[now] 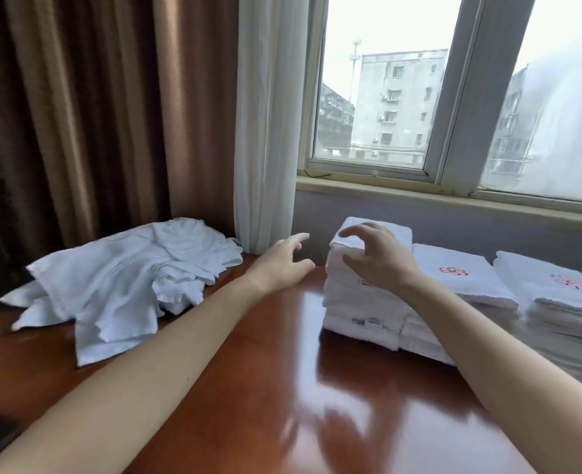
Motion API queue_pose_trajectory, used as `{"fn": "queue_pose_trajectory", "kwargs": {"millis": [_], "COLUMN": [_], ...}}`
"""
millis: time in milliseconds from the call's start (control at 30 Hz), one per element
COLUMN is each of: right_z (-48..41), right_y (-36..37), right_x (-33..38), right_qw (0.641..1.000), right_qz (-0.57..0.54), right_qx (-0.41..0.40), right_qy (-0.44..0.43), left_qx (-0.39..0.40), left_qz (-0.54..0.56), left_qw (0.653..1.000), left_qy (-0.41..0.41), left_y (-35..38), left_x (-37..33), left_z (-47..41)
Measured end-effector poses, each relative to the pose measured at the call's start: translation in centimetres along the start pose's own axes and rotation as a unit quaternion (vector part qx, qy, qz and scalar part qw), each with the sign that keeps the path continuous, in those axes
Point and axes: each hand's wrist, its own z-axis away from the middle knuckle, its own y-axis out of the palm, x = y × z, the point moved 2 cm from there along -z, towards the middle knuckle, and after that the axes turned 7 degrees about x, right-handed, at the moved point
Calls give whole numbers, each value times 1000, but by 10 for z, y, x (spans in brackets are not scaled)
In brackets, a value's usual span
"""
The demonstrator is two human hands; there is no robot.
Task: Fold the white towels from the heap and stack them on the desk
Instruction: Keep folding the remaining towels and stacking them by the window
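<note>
Stacking well along: folded stacks (460,278) line desk (282,371), heap (122,278) left to fold; left hand (282,265) open, empty; right hand (375,258) curved over tallest stack (361,295), grip unclear.

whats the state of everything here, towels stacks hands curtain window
towel heap, unfolded, crumpled on the desk
tall stack, folded, upright
middle stack, folded, red emblem up
right stack, folded, red emblem up
left hand, open, holding nothing
right hand, curved over the tall stack's top corner, grip unclear
window, looks shut
sheer curtain, gathered beside the window
</note>
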Motion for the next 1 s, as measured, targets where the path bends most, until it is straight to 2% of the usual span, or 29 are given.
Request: {"fn": "queue_pose_trajectory", "kwargs": {"millis": [200, 333, 500, 667, 1000], "right_z": [-4, -18, -42, -74, -174], "right_y": [64, 109, 160, 204, 259], "right_x": [70, 120, 175, 203, 214], "right_qw": [992, 982, 969, 956, 971], "right_qz": [15, 24, 43, 80, 65], "right_qx": [94, 130, 176, 203, 159], "right_qy": [-81, -134, -169, -198, -165], "left_qx": [-37, -49, -67, -74, -105], "left_qz": [-36, -87, -166, -201, -230], "left_qw": [995, 984, 965, 951, 949], "left_qy": [-80, -145, -189, -222, -189], "left_y": [-67, -111, -152, -177, -205], "left_x": [70, 112, 161, 205, 261], "left_z": [73, 115, 141, 134, 51]}}
